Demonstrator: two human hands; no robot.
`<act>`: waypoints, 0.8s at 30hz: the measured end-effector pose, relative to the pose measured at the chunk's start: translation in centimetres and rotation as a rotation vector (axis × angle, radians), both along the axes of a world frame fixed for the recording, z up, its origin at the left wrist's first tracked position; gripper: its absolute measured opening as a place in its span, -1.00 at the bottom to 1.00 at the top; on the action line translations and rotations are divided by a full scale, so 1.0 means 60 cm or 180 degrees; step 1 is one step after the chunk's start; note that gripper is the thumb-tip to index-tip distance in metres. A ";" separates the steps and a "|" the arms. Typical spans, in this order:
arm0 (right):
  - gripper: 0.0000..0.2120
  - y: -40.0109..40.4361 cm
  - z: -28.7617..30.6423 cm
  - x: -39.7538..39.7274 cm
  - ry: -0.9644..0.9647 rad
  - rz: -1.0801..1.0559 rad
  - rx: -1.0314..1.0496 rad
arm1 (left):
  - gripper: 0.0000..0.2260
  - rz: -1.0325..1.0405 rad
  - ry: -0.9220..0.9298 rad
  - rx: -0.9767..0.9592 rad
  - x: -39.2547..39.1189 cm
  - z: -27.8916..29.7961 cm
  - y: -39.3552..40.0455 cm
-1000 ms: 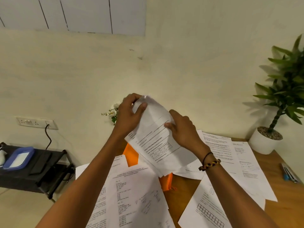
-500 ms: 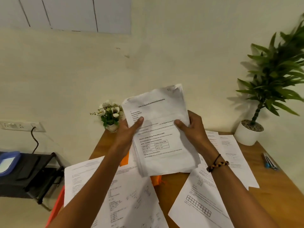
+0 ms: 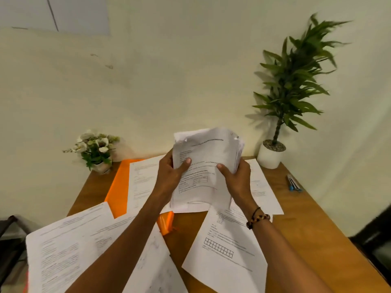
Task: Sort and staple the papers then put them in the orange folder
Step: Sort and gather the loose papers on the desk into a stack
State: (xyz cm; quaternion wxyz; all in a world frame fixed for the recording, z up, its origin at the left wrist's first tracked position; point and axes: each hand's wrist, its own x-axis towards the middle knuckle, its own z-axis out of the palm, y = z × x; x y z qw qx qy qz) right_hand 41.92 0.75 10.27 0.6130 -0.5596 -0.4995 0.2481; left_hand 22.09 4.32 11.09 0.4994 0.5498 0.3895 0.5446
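Both my hands hold a stack of printed papers (image 3: pixel 208 161) upright above the middle of the wooden table (image 3: pixel 313 210). My left hand (image 3: pixel 171 176) grips its left edge, thumb across the front. Along the right edge my right hand (image 3: pixel 237 178) grips it the same way. The stack's top bends toward the wall. An orange folder (image 3: pixel 119 187) lies flat at the back left, partly covered by a printed sheet (image 3: pixel 141 182). More loose sheets lie at the front left (image 3: pixel 69 248), front right (image 3: pixel 226 252) and back right (image 3: pixel 262 187).
A small pot of white flowers (image 3: pixel 95 149) stands at the table's back left corner. A tall green plant in a white pot (image 3: pixel 271 153) stands at the back right. A small blue and grey object (image 3: pixel 293 182) lies near the right edge. A dark rack (image 3: pixel 8 235) is at far left.
The view has dropped lower and nearer to the table. My hands have lowered the stack from in front of the wall toward the table, and its top now curls backward.
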 end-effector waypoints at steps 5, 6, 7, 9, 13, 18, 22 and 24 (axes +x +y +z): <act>-0.58 -0.015 -0.057 0.022 0.0659 -0.0091 -0.0223 | -0.71 -0.0374 0.0963 -0.0203 0.026 -0.053 -0.010; -0.58 -0.017 -0.057 0.023 0.0768 -0.0052 -0.0174 | -0.66 -0.0357 0.1013 -0.0232 0.025 -0.060 -0.010; -0.61 -0.017 -0.054 0.024 0.0829 -0.0005 -0.0149 | -0.63 -0.0326 0.1060 -0.0241 0.024 -0.061 -0.009; -0.71 -0.016 -0.042 0.026 0.0826 0.0075 -0.0146 | -0.59 -0.0253 0.1103 -0.0235 0.019 -0.055 -0.005; -0.79 -0.013 -0.011 0.035 0.0639 0.0231 -0.0078 | -0.60 -0.0107 0.0830 0.0061 0.007 -0.015 0.015; -0.80 -0.008 0.006 0.048 0.0676 0.0308 -0.0030 | -0.83 -0.0159 0.0589 0.0215 0.010 0.030 0.035; -0.81 -0.010 -0.018 0.043 0.0606 0.0318 -0.0165 | -0.62 -0.0416 0.0953 -0.0125 0.022 -0.002 0.033; -0.81 -0.010 -0.032 0.042 0.0489 0.0233 -0.0245 | -0.60 -0.0438 0.0923 -0.0186 0.028 -0.016 0.027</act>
